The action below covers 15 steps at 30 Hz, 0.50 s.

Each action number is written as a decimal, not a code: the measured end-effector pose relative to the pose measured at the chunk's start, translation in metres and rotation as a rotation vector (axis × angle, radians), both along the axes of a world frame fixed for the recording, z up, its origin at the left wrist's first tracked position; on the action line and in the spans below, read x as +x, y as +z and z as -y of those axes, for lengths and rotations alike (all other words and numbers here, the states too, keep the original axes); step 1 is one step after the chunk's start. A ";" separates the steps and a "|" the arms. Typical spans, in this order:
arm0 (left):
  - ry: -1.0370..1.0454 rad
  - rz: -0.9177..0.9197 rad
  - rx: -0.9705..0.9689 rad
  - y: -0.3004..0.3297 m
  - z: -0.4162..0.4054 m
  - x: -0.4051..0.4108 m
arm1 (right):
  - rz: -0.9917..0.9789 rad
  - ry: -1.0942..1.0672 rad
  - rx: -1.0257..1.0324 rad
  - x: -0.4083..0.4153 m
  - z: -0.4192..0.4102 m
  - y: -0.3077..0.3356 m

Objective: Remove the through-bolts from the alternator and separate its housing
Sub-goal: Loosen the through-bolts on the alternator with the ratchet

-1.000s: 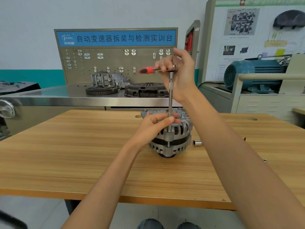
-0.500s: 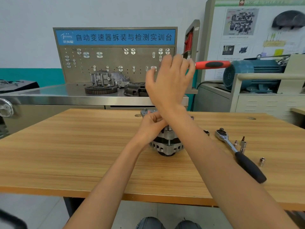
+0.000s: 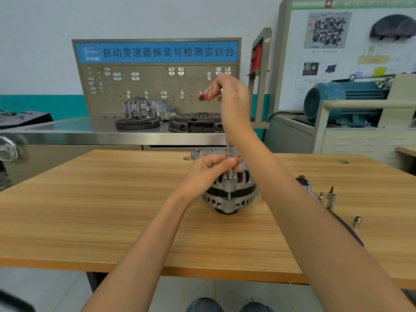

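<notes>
Alternator mid-worktop; left hand pinches the extension bar above it; right hand grips the red handle; a tilted bar could slip the socket off the through-bolt.

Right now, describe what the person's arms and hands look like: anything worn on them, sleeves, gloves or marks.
Both arms are bare from the bottom edge of the picture up to the wrists; no sleeves show. The left hand and the right hand wear no gloves. No watch, ring, bracelet or marking is visible on either arm or hand.
</notes>
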<state>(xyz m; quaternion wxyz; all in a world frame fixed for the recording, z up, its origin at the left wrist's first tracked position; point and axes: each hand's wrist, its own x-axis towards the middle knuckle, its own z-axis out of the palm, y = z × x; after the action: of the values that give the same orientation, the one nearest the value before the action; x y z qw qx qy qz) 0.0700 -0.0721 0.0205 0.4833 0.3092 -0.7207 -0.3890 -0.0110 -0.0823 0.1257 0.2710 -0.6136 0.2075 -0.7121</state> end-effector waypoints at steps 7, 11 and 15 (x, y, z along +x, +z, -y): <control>0.123 0.012 0.018 -0.001 -0.005 -0.008 | -0.630 -1.359 -0.140 0.009 -0.004 -0.020; 0.030 -0.048 0.021 0.001 -0.004 -0.007 | -0.338 -0.814 -0.171 0.007 -0.006 -0.011; -0.025 -0.019 0.066 0.004 -0.003 -0.003 | 0.018 -0.009 0.018 -0.011 -0.002 0.003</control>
<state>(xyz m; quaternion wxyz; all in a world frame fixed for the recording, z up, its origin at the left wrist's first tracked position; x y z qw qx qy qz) 0.0674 -0.0688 0.0245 0.4747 0.3122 -0.7068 -0.4215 -0.0215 -0.0799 0.1290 0.2753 -0.6037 0.2140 -0.7169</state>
